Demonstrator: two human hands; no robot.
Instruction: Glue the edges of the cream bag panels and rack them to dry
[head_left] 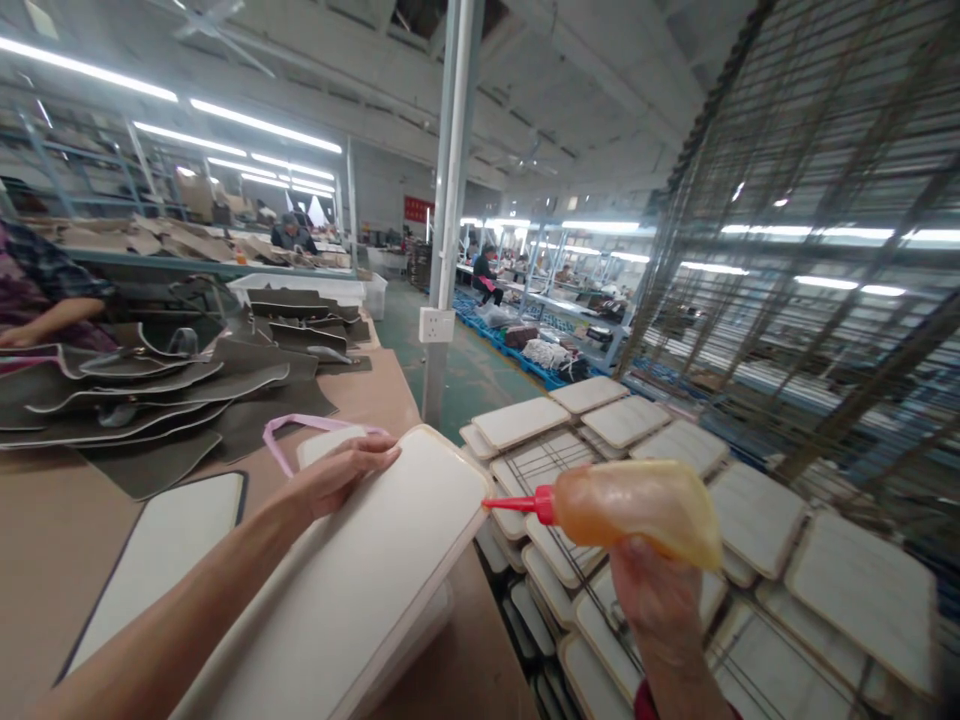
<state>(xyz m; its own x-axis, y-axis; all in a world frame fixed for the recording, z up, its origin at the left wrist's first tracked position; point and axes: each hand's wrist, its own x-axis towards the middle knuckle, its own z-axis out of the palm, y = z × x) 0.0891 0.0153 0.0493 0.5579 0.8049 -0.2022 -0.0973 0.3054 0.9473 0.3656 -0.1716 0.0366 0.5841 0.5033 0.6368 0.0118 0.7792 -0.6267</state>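
My left hand point(341, 475) rests on the far corner of a white rectangular panel point(360, 580) that lies on a stack at the brown table's edge, fingers curled over its rim. My right hand point(656, 595) grips a soft amber squeeze bottle point(637, 505) with a red nozzle. The nozzle tip points left and almost touches the panel's right edge. A pink strap loop point(289, 430) lies just beyond the panel.
Another white panel point(161, 545) lies flat at the left. Dark grey cut pieces point(150, 395) are piled further back. Wire racks point(675, 520) at the right hold several white panels. A person's arm point(45, 320) shows at far left; a steel post point(454, 200) stands ahead.
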